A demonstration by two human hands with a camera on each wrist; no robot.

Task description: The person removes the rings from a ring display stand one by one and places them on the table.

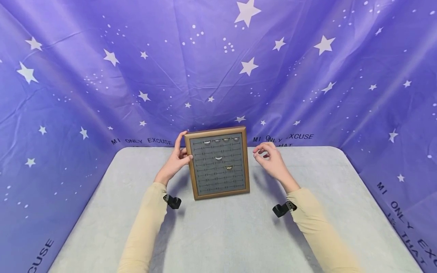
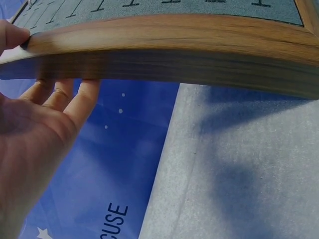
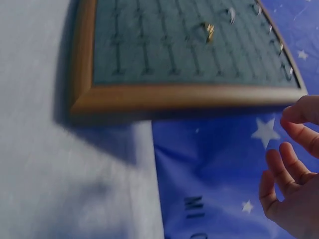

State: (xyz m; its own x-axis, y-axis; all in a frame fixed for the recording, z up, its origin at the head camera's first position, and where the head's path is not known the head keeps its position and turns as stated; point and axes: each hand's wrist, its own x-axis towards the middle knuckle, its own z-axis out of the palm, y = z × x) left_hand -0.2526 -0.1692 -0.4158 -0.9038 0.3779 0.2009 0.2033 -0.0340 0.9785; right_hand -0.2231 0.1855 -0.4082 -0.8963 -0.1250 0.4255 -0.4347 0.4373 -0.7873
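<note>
A wooden-framed ring display board (image 1: 206, 183) with a grey slotted panel stands tilted up on the table. Several rings sit in its top row. Lower down are a silver ring (image 1: 218, 158) and a gold ring (image 1: 229, 167). My left hand (image 1: 175, 161) grips the frame's left side, with the thumb on the front and the other fingers round the outer side, as the wooden edge (image 2: 164, 37) shows in the left wrist view. Just off the frame's right side, my right hand (image 1: 272, 161) hovers with loosely bent fingers. No object shows between its fingertips.
The board stands on a pale grey table (image 1: 218, 235). A purple curtain (image 1: 211, 76) with white stars hangs behind the table and along both sides. Each wrist wears a black camera, the left one (image 1: 173, 201) and the right one (image 1: 282, 209).
</note>
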